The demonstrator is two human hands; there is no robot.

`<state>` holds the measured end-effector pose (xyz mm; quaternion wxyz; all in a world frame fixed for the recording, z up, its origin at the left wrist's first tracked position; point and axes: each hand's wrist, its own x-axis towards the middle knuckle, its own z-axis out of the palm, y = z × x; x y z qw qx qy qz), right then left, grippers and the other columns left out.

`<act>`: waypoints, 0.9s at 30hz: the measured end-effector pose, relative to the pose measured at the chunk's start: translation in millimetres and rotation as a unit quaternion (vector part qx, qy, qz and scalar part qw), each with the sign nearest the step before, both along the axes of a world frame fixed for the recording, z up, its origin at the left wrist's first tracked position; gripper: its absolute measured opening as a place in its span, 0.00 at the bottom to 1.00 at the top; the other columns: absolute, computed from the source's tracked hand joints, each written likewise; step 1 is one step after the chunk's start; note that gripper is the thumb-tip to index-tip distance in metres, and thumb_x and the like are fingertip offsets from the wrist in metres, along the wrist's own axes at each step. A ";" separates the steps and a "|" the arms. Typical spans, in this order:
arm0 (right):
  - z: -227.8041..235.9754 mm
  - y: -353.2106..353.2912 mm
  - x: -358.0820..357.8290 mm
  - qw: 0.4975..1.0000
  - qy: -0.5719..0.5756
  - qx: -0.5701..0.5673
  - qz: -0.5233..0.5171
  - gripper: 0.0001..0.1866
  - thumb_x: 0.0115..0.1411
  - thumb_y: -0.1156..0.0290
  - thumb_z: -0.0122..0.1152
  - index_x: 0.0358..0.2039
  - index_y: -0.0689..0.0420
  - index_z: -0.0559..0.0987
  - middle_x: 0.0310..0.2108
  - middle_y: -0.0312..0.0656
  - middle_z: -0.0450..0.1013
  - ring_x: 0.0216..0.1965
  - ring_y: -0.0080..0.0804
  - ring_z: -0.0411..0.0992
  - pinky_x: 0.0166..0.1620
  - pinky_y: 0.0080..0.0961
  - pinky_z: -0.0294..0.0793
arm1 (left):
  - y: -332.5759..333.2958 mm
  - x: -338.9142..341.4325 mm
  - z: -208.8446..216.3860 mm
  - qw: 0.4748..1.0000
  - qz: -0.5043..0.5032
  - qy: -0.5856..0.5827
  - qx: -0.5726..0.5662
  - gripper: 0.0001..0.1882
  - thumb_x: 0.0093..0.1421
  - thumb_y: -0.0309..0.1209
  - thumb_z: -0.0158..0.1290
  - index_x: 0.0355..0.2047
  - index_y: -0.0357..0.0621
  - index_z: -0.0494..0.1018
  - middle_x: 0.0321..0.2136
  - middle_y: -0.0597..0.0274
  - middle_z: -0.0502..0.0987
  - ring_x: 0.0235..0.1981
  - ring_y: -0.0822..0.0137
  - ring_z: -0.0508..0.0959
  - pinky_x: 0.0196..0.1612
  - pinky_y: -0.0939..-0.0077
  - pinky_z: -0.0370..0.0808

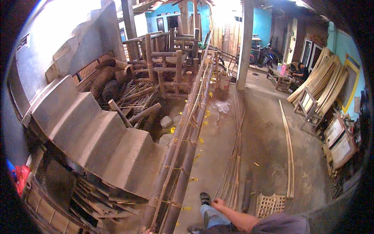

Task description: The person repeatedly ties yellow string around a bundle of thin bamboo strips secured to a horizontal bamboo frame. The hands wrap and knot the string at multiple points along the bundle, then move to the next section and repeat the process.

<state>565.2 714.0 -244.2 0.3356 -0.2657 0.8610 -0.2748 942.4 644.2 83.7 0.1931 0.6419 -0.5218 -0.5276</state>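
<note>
Two long brown bamboo poles [187, 158] run side by side from the lower edge toward the back, with thin strips between them and yellow ties around them at intervals. My right hand [219, 204] is low, right of the poles and above my dark sandal [205, 198]. Its fingers look curled closed; whatever may be in them is hidden. Only a sliver of my left hand [147, 231] shows at the lower edge, by the left pole, its fingers mostly out of sight. A bundle of thin bamboo strips [236, 156] lies on the floor near my right hand.
Concrete steps [97, 136] rise on the left. Behind them stand a bamboo frame [171, 66] and stacked poles. Pale strips [287, 152] and a woven bamboo piece [270, 205] lie on the floor to the right. Another person [301, 73] sits beyond a pillar [245, 46].
</note>
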 end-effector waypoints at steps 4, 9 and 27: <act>-70.4 111.9 -30.1 0.975 -0.008 0.212 -0.062 0.15 0.51 0.59 0.57 0.34 0.54 0.83 0.35 0.48 0.79 0.39 0.46 0.77 0.42 0.40 0.75 | 18.6 83.7 -31.7 0.984 -0.073 -0.144 -0.068 0.21 0.66 0.38 0.45 0.54 0.40 0.69 0.41 0.48 0.77 0.41 0.53 0.77 0.44 0.61 0.73; -67.3 176.9 -49.6 0.940 0.009 0.312 0.136 0.15 0.52 0.60 0.56 0.34 0.53 0.83 0.32 0.47 0.79 0.36 0.47 0.77 0.38 0.44 0.76 | 42.5 140.8 -61.6 0.987 0.057 -0.137 0.056 0.22 0.66 0.39 0.45 0.56 0.41 0.68 0.45 0.48 0.75 0.44 0.54 0.76 0.47 0.63 0.72; 38.6 -170.5 -317.8 0.963 -0.068 -0.113 0.235 0.16 0.55 0.60 0.55 0.35 0.60 0.79 0.34 0.54 0.76 0.37 0.52 0.75 0.40 0.41 0.75 | -273.8 -432.0 73.9 0.876 -0.291 -0.143 -0.357 0.23 0.44 0.16 0.58 0.43 0.44 0.77 0.37 0.55 0.78 0.41 0.58 0.78 0.47 0.69 0.74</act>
